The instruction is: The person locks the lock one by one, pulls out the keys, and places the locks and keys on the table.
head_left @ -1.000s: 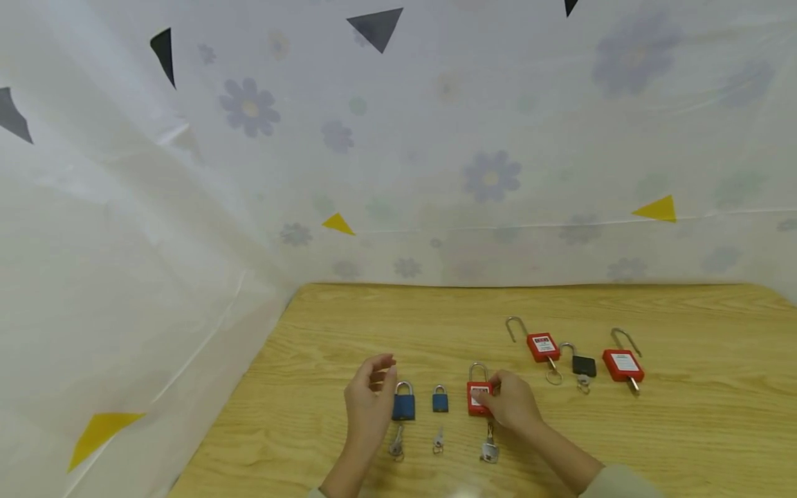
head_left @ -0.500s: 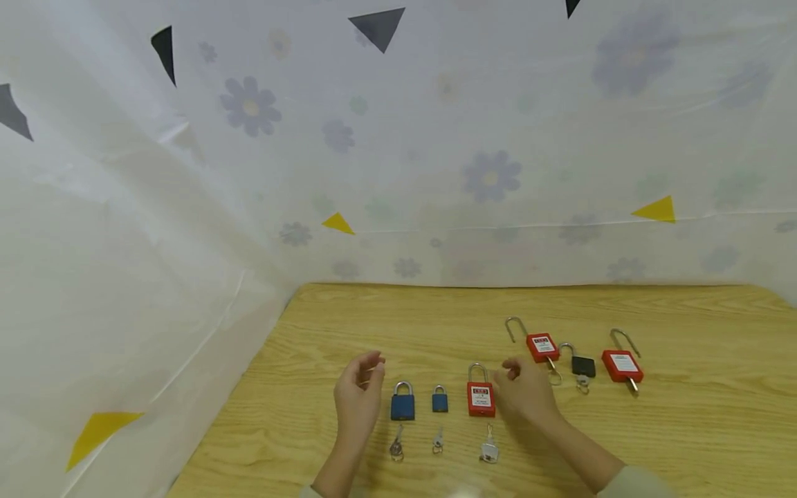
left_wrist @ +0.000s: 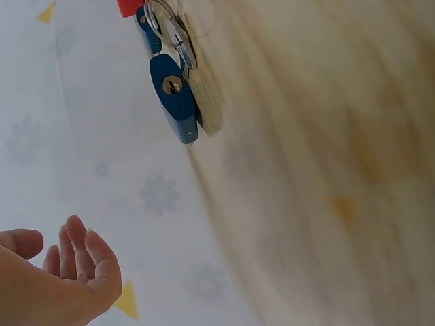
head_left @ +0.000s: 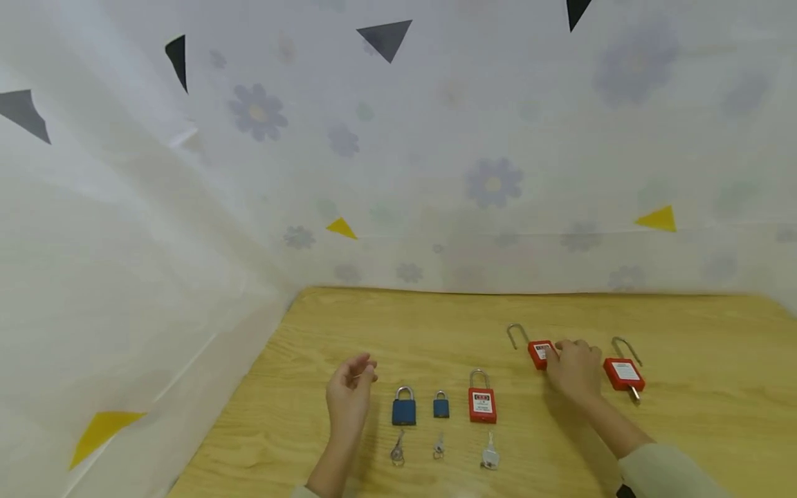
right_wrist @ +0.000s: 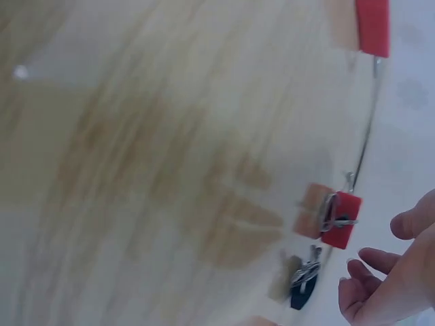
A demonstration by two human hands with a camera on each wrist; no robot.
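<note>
My right hand [head_left: 575,370] hovers by an unlocked red padlock [head_left: 539,354], its fingers loosely bent and holding nothing. A key with a ring sits in that padlock in the right wrist view. Beside it lies a small black padlock [right_wrist: 304,291] with keys, hidden under the hand in the head view. My left hand [head_left: 349,398] is raised, relaxed and without a load, left of a large blue padlock [head_left: 404,412]. A small blue padlock [head_left: 441,409] and a red padlock [head_left: 482,405] with its shackle down continue that row.
Loose keys lie in front of the row: a bunch [head_left: 397,451] by the large blue lock, small keys [head_left: 438,448] and a silver key [head_left: 490,456]. Farther right is another unlocked red padlock [head_left: 625,373] with a key. A patterned white sheet [head_left: 398,173] hangs behind the table.
My right hand has let go of the red padlock in the row and moved right and away from me to the unlocked locks. The left hand has drifted slightly left.
</note>
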